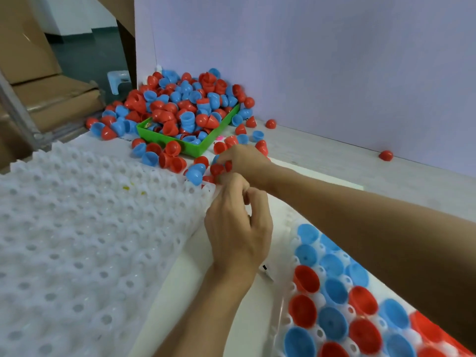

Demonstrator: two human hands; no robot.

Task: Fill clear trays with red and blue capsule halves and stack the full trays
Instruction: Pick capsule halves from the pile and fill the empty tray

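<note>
A heap of red and blue capsule halves (185,104) spills over a green bin (198,148) at the back. An empty clear tray (85,228) covers the left of the table. A tray holding red and blue halves (342,302) lies at the lower right, partly under my right forearm. My right hand (244,159) reaches to the loose halves in front of the bin and pinches a red capsule half (217,169). My left hand (239,222) sits just behind it at the empty tray's far right corner, fingers curled; what they hold is hidden.
A pale wall panel closes the back and right. Stray red halves (385,155) lie along its foot. Cardboard boxes (38,81) and a small blue stool (119,81) stand beyond the table's left edge. White table surface (360,171) shows between the trays.
</note>
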